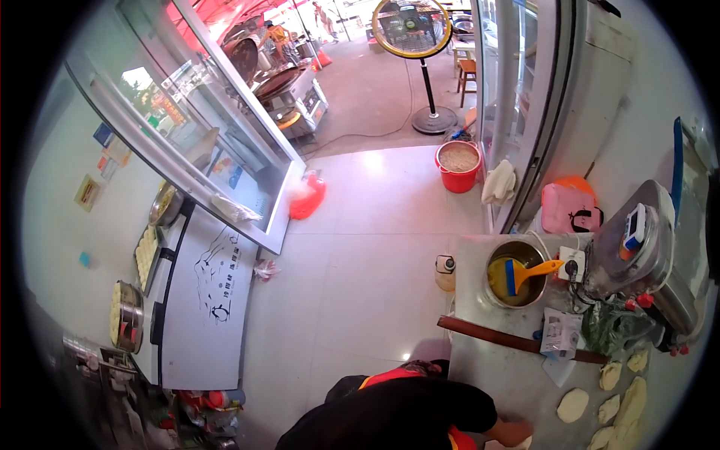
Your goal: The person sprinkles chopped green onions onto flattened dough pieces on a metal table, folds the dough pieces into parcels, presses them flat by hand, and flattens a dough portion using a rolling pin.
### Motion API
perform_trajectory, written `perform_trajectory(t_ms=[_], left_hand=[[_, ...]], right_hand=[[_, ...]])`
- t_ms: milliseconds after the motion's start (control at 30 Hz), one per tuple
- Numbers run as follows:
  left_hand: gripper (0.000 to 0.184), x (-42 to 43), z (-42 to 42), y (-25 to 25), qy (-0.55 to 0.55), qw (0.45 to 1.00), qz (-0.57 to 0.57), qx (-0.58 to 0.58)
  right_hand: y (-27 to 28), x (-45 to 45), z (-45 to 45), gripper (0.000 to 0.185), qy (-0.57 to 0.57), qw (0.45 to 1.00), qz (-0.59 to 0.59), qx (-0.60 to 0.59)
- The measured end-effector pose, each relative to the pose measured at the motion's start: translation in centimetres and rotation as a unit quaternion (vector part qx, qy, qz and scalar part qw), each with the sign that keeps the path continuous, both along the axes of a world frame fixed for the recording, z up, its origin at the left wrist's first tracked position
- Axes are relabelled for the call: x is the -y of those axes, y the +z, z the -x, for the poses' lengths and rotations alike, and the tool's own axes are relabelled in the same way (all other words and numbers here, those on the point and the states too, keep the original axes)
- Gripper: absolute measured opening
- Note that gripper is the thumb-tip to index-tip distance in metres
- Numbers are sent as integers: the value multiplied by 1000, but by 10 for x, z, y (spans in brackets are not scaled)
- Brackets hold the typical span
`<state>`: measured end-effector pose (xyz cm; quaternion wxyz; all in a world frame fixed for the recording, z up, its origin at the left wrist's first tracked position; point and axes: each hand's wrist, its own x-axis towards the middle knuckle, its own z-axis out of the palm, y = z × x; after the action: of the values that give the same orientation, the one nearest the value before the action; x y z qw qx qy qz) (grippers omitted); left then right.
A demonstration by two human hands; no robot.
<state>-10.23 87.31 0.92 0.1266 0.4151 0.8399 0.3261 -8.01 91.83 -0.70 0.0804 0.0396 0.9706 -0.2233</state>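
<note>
At the bottom edge, my right hand (514,433) reaches from a black short sleeve with red and yellow trim to the metal counter (487,367). A pale piece, apparently dough, shows beside and under it. The fingers are small and partly cut off by the frame, so their grip cannot be made out. My left hand is out of sight. To the right lie a round flat piece of dough (573,405), several smaller pieces and a long dough roll (630,416). Further up the counter, a brown wooden stick (487,334) lies crosswise near a clear plastic packet (561,332).
A steel pot (517,251) of yellowish liquid holds an orange-handled brush (536,274). Beyond it stand a socket block (571,262) and a lidded plastic container (637,232). Left is a white cabinet (202,300); an open glass door leads to a fan (412,30) and red bucket (458,178).
</note>
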Motion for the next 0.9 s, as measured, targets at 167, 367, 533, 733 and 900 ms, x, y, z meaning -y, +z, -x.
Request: perform_trajectory(t_ms=[167, 367, 533, 733, 900], left_hand=[[41, -71, 34, -69, -82, 985, 132, -78], [41, -72, 25, -51, 83, 995, 37, 42], [40, -16, -26, 5, 116, 982, -27, 148], [40, 8, -50, 14, 165, 964, -41, 203], [39, 30, -49, 12, 217, 945, -59, 237]], right_hand=[[1, 2, 1, 37, -2, 1000, 6, 6], [1, 2, 0, 36, 5, 1000, 20, 11], [1, 2, 0, 35, 15, 999, 32, 14], [2, 3, 3, 35, 24, 998, 46, 17], [6, 5, 7, 35, 36, 997, 63, 27]])
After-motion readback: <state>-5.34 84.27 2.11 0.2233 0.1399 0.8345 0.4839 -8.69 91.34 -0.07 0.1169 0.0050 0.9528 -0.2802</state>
